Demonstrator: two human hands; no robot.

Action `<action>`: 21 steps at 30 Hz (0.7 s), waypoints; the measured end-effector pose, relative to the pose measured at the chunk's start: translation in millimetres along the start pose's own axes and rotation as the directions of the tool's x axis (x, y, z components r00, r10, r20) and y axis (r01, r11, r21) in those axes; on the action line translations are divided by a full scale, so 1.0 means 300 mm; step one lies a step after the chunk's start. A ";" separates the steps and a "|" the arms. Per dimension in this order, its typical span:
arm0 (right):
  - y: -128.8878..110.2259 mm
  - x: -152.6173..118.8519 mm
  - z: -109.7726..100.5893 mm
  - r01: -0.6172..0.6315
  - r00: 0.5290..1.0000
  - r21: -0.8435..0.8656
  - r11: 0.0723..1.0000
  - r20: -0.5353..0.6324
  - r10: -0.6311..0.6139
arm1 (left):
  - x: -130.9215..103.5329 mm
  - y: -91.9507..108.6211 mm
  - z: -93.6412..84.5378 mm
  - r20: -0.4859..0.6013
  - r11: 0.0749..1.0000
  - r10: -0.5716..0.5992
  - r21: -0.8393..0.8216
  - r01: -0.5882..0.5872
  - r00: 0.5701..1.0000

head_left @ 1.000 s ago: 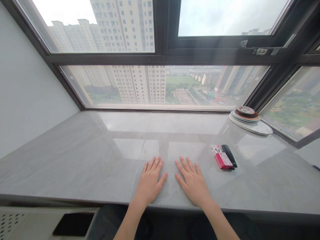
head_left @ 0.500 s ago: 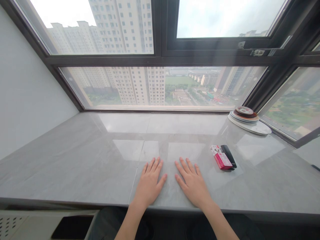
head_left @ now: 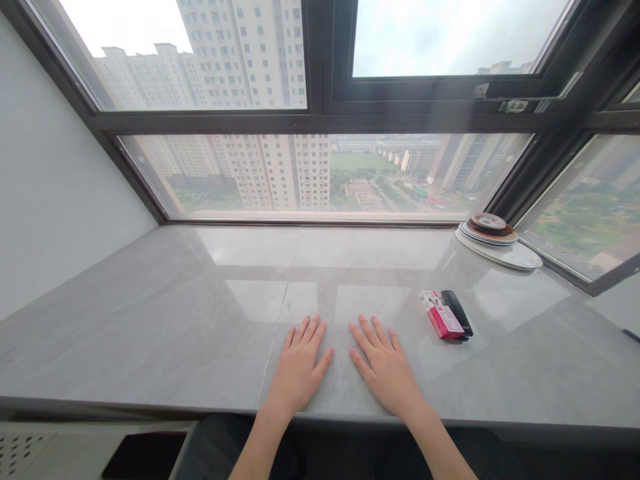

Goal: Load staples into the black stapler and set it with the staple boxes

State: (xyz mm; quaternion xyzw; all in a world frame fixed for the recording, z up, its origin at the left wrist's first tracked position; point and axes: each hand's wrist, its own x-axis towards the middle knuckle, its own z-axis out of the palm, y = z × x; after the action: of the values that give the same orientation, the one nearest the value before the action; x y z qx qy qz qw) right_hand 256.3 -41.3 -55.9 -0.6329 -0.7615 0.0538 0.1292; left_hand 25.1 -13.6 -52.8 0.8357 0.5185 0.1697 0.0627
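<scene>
My left hand [head_left: 299, 365] lies flat, palm down, on the grey marbled sill [head_left: 150, 333], its fingers spread. My right hand [head_left: 384, 367] rests the same way a short distance to its right, with a strip of bare stone between the two thumbs. Neither hand holds anything. To the right of my right hand, apart from it, is a small pink and white box [head_left: 443, 317]. A black stapler [head_left: 457, 313] lies right beside the box, on its right side.
A stack of round plates or mats [head_left: 493, 237] sits in the far right corner against the window frame [head_left: 320, 122]. Below the sill's front edge at the left is a pale perforated surface [head_left: 65, 447] with a dark rectangle [head_left: 145, 456]. A dark thin object [head_left: 631, 335] shows at the right edge.
</scene>
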 end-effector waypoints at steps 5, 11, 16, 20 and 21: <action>0.003 0.000 0.008 0.001 1.000 -0.022 1.000 -0.006 -0.001 | -0.001 0.002 0.000 0.001 1.000 -0.007 0.000 0.007 1.000; 0.001 0.002 0.003 -0.004 1.000 -0.025 1.000 0.010 0.004 | -0.001 0.002 0.000 -0.008 1.000 0.000 0.005 0.000 1.000; -0.007 -0.001 -0.012 -0.003 1.000 -0.018 1.000 0.012 0.004 | 0.002 -0.003 0.006 -0.019 1.000 0.008 -0.012 -0.008 1.000; -0.007 0.000 -0.014 -0.006 1.000 -0.010 1.000 0.011 0.007 | 0.002 -0.003 0.005 -0.015 1.000 0.002 -0.021 -0.002 1.000; -0.007 0.000 -0.013 -0.007 1.000 -0.008 1.000 0.011 0.007 | 0.002 -0.003 0.004 -0.014 1.000 0.002 -0.022 -0.002 1.000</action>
State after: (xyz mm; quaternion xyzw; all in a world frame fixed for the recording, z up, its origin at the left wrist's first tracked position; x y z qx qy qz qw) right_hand 255.5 -42.0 -51.5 -0.6359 -0.7601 0.0548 0.1224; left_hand 25.0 -12.7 -54.2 0.8342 0.5162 0.1814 0.0680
